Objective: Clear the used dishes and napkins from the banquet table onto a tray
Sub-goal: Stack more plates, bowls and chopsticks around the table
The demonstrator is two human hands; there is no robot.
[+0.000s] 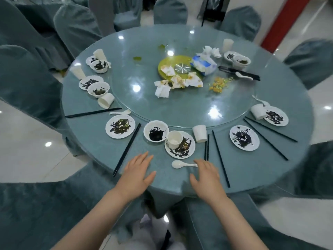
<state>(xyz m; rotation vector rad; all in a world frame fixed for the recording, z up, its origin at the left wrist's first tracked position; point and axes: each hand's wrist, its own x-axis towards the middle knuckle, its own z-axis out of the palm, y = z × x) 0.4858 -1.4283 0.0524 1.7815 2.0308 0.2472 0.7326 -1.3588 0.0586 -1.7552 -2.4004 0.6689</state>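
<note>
Both of my hands lie flat on the near edge of the round banquet table (180,109), holding nothing. My left hand (137,173) rests left of a white spoon (182,164). The fingertips of my right hand (207,175) are at the spoon's handle. Just beyond sit a dirty plate (185,152) with a white cup (174,139) on it, a soiled bowl (156,131), and an upright cup (200,133). More dirty plates (120,126) (244,138) lie to either side. Crumpled napkins (177,81) lie at the table's centre.
Black chopsticks (127,149) (220,158) lie around the rim. A tissue pack (203,64) and spilled food (219,84) lie near the green turntable hub (163,65). More used place settings (93,85) (270,114) (237,59) ring the table. Covered chairs (241,20) surround it.
</note>
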